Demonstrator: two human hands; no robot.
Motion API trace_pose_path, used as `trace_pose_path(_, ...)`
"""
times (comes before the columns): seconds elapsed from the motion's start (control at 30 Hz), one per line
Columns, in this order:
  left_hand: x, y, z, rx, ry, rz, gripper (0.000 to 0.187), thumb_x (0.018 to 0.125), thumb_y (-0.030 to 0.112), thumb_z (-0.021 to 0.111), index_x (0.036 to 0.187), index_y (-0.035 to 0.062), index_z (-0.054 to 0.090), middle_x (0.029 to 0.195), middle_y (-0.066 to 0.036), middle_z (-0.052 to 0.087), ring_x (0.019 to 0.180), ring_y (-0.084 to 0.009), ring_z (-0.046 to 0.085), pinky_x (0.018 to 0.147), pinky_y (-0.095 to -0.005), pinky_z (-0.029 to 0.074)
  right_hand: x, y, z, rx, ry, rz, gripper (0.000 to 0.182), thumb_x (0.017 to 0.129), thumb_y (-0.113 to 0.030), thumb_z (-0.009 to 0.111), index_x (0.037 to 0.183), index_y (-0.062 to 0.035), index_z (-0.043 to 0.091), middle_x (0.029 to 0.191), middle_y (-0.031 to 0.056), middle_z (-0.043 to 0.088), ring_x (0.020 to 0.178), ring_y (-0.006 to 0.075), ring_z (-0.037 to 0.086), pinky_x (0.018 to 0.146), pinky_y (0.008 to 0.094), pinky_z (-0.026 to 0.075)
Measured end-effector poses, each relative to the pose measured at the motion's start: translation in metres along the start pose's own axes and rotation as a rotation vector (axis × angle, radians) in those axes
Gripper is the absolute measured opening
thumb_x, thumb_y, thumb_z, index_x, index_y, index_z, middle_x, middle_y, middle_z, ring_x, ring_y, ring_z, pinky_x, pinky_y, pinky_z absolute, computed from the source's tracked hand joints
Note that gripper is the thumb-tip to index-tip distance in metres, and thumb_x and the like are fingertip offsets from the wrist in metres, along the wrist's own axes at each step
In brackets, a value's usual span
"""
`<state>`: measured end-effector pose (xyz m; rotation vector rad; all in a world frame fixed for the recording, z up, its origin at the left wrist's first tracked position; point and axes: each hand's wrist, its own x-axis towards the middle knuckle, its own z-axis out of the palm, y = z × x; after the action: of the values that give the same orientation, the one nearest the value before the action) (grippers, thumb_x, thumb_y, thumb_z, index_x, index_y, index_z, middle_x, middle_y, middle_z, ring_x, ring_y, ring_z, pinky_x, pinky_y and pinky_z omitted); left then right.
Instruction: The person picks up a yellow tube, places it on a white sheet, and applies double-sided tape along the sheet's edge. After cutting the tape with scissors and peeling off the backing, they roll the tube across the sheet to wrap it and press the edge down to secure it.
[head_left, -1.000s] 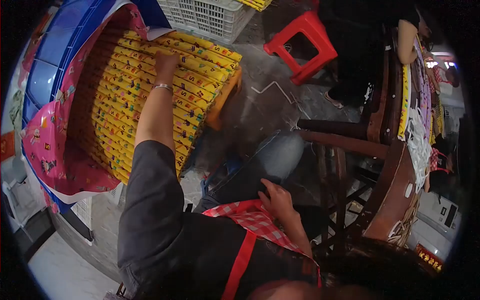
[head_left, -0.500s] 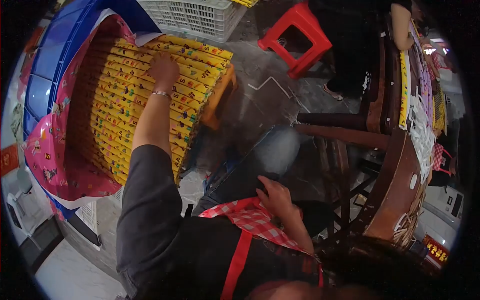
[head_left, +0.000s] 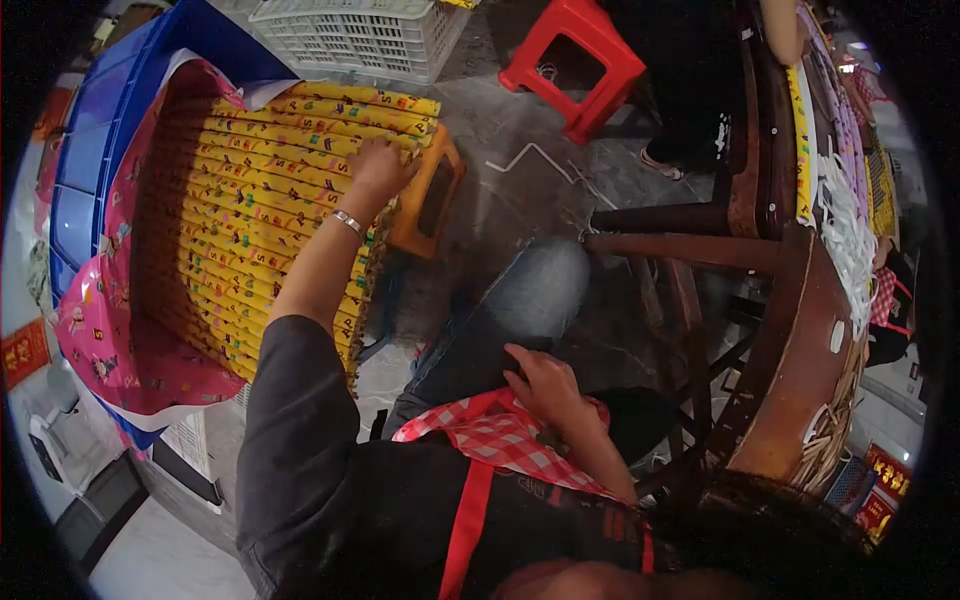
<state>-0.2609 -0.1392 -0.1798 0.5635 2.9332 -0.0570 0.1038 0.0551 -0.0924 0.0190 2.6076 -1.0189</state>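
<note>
Yellow rolls (head_left: 250, 190) under the curled left fingers (head_left: 372, 148), grip unclear, seem light, crushable; best held mid-length. Right fingers (head_left: 531, 363) loosely apart.

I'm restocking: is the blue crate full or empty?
Not empty: the blue crate has stacked yellow rolls partly inside its pink lining; how full, I cannot tell.

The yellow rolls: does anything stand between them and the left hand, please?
Nothing visible does. The left hand appears to rest directly on the yellow rolls, near their right ends in the picture. The pink sheet is around their other end, away from the hand.
</note>
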Motion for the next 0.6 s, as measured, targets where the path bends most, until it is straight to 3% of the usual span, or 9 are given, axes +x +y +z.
trace_pose_path(0.07, 0.000, 0.008, -0.003, 0.007, -0.083, -0.026, 0.043, 0.088, 0.051, 0.060, 0.106, 0.0131, 0.071, 0.113, -0.009, 0.062, 0.110, -0.0284, 0.060, 0.087, -0.0511, 0.050, 0.000, 0.000, 0.000, -0.001, -0.003, 0.004, 0.046, 0.086, -0.020, 0.068, 0.128, -0.0089, 0.053, 0.100, 0.0177, 0.066, 0.091, 0.0358, 0.064, 0.077, 0.0458, 0.052)
trace_pose_path(0.3, 0.006, 0.003, 0.016, 0.099, -0.038, 0.018, 0.022, 0.089, 0.031, 0.058, 0.098, 0.0145, 0.070, 0.107, -0.007, 0.065, 0.104, -0.0269, 0.064, 0.084, -0.0467, 0.051, -0.004, 0.006, 0.005, -0.014, 0.032, -0.016, 0.048, 0.085, -0.021, 0.068, 0.129, -0.0095, 0.053, 0.095, 0.0172, 0.066, 0.087, 0.0350, 0.065, 0.073, 0.0461, 0.052)
trace_pose_path(0.37, 0.006, 0.000, 0.017, 0.031, 0.018, 0.016, 0.021, 0.088, 0.026, 0.061, 0.094, 0.0068, 0.067, 0.100, -0.011, 0.065, 0.097, -0.0305, 0.064, 0.086, -0.0475, 0.050, -0.005, 0.007, 0.005, -0.025, 0.033, -0.019, 0.048, 0.085, -0.022, 0.068, 0.129, -0.0097, 0.053, 0.094, 0.0168, 0.066, 0.085, 0.0349, 0.065, 0.072, 0.0461, 0.052)
trace_pose_path(0.5, 0.006, 0.001, 0.020, 0.035, 0.053, 0.014, 0.020, 0.088, 0.024, 0.060, 0.094, 0.0071, 0.068, 0.100, -0.011, 0.065, 0.096, -0.0306, 0.064, 0.088, -0.0463, 0.049, -0.005, 0.008, 0.004, -0.047, 0.037, -0.029, 0.048, 0.086, -0.024, 0.067, 0.129, -0.0105, 0.053, 0.092, 0.0153, 0.066, 0.084, 0.0347, 0.065, 0.072, 0.0465, 0.052)
trace_pose_path(0.6, 0.007, 0.001, 0.024, 0.054, 0.010, -0.017, 0.019, 0.087, 0.025, 0.058, 0.098, 0.0142, 0.070, 0.106, -0.007, 0.065, 0.103, -0.0270, 0.064, 0.092, -0.0508, 0.045, -0.005, 0.010, 0.005, -0.033, 0.021, -0.020, 0.047, 0.086, -0.024, 0.067, 0.130, -0.0108, 0.053, 0.092, 0.0146, 0.066, 0.084, 0.0348, 0.064, 0.072, 0.0466, 0.052)
